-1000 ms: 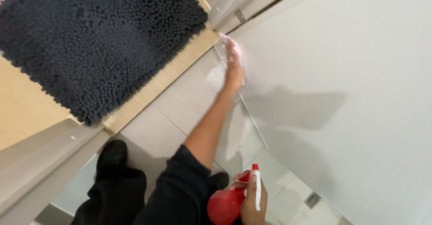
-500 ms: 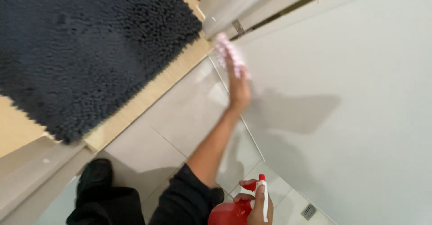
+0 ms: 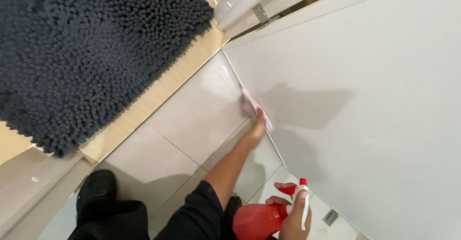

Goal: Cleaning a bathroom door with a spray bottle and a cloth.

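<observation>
Pressing pink cloth [image 3: 254,106] flat against wall base with left hand [image 3: 257,127]; right hand [image 3: 293,216] gripping red spray bottle [image 3: 257,220]

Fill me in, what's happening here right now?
A person is bent over a tiled floor beside a white wall. The left hand presses a pink cloth along the foot of the wall, where it meets the tiles. The right hand holds a red spray bottle low, its nozzle pointing up and not aimed at the cloth. A dark shaggy mat lies on the wooden floor beyond the threshold, and a black shoe stands on the tiles.
</observation>
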